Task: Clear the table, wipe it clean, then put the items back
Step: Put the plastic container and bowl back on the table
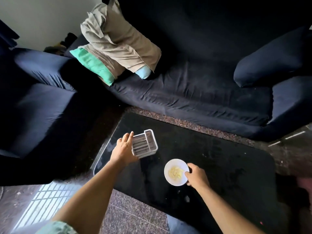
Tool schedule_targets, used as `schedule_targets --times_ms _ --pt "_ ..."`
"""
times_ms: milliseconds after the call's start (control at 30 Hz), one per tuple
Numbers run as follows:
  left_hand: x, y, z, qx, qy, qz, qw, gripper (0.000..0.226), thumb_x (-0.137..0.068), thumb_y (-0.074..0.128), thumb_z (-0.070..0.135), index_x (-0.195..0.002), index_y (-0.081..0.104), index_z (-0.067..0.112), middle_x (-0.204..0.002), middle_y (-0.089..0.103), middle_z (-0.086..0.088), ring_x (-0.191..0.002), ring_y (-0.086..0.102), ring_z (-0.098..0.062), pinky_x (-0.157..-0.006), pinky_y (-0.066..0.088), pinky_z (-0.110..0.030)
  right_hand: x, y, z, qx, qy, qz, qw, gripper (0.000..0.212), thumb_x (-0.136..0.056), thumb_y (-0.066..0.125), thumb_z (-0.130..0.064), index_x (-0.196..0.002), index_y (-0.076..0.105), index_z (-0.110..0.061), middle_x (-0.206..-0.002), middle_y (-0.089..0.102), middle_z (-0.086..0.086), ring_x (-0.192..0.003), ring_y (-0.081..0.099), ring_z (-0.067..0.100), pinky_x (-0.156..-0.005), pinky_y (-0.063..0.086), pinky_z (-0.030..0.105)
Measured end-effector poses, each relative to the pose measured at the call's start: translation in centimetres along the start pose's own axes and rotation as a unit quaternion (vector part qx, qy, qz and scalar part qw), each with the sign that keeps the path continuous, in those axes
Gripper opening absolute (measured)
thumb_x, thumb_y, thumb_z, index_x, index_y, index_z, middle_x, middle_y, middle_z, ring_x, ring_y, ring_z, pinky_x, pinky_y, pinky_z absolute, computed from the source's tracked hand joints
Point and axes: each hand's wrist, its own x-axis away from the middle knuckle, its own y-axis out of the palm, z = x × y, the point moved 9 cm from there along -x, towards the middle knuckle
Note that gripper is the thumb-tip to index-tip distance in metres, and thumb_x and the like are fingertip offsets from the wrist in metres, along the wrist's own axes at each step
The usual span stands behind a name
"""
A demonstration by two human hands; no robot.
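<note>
- Nearest us, over the near middle of the black table (219,166), our right hand (196,176) grasps the rim of a white bowl (175,172) holding pale yellow pieces.
- Toward the table's left end, our left hand (124,148) lies with straight fingers along the side of a white slotted rack (145,143). The thumb is hidden, so we cannot tell whether it grips.
- Beyond the table's far edge stands a dark sofa (194,92), with pillows (118,41) piled on it.

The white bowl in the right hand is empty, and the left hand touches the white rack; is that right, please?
Not quite: the head view shows pale yellow food in the white bowl. The right hand does grip it, and the left hand touches the white rack.
</note>
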Motion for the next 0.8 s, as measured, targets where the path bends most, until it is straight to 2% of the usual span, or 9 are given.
schedule_targets --times_ms 167,267,433,567,633,700,800 --pt "-6.0 0.6 -1.7 -0.042 0.064 -0.039 0.996 0.120 -0.062 0.081 0.038 -0.152 0.004 0.015 -0.155 0.015 -0.006 -0.135 0.025 -0.033 -0.104 0.040 -0.046 -1.5 1.8 -1.4 0.013 0.018 -0.007 1.000 0.039 -0.089 0.051 -0.010 -0.127 0.056 -0.014 -0.110 0.066 0.009 -0.063 0.070 0.024 -0.064 0.057 0.031" --pt "-10.0 0.7 -2.3 -0.057 0.101 -0.052 0.992 0.123 -0.059 0.083 0.035 -0.152 0.005 0.012 -0.155 0.016 -0.007 -0.136 0.024 -0.033 -0.108 0.036 -0.043 -2.7 2.8 -1.6 0.018 0.037 0.004 0.999 0.038 -0.090 0.052 -0.013 -0.127 0.056 -0.014 -0.110 0.068 0.009 -0.067 0.071 0.023 -0.075 0.056 0.032" --pt "-16.2 2.1 -3.5 -0.051 0.139 -0.084 0.985 0.122 -0.061 0.083 0.029 -0.152 0.004 0.011 -0.156 0.013 -0.007 -0.140 0.018 -0.033 -0.113 0.030 -0.041 -5.2 5.0 -2.5 -0.048 0.085 0.041 0.994 0.032 -0.089 0.055 -0.007 -0.121 0.060 -0.006 -0.110 0.065 0.015 -0.068 0.070 0.027 -0.066 0.058 0.040" --pt "-19.6 4.2 -4.8 -0.058 0.173 -0.117 0.976 0.123 -0.061 0.085 0.025 -0.151 0.004 0.007 -0.157 0.012 -0.011 -0.144 0.012 -0.031 -0.118 0.014 -0.034 -7.4 7.3 -3.2 -0.085 0.117 0.054 0.988 0.033 -0.089 0.054 -0.007 -0.122 0.061 -0.011 -0.099 0.061 0.006 -0.063 0.068 0.022 -0.062 0.059 0.037" --pt "-20.6 4.8 -5.4 -0.054 0.185 -0.125 0.973 0.122 -0.061 0.085 0.023 -0.151 0.005 0.007 -0.157 0.012 -0.010 -0.143 0.013 -0.030 -0.117 0.015 -0.033 -8.2 8.1 -3.5 -0.099 0.129 0.068 0.984 0.032 -0.089 0.053 -0.007 -0.120 0.061 -0.011 -0.094 0.057 0.003 -0.057 0.065 0.019 -0.056 0.058 0.030" --pt "-21.1 5.0 -6.0 -0.052 0.187 -0.126 0.973 0.122 -0.062 0.086 0.025 -0.152 0.004 0.009 -0.157 0.012 -0.009 -0.142 0.016 -0.029 -0.116 0.022 -0.035 -9.0 8.7 -3.7 -0.113 0.141 0.077 0.981 0.034 -0.089 0.054 -0.008 -0.123 0.060 -0.011 -0.100 0.060 0.005 -0.056 0.064 0.017 -0.050 0.056 0.024" --pt "-21.3 5.5 -6.7 -0.061 0.195 -0.133 0.970 0.122 -0.061 0.085 0.028 -0.152 0.004 0.013 -0.157 0.011 -0.005 -0.141 0.018 -0.027 -0.112 0.031 -0.039 -9.9 9.5 -3.9 -0.152 0.165 0.092 0.970 0.037 -0.090 0.056 -0.009 -0.127 0.058 -0.010 -0.115 0.063 0.011 -0.070 0.069 0.025 -0.057 0.059 0.032"
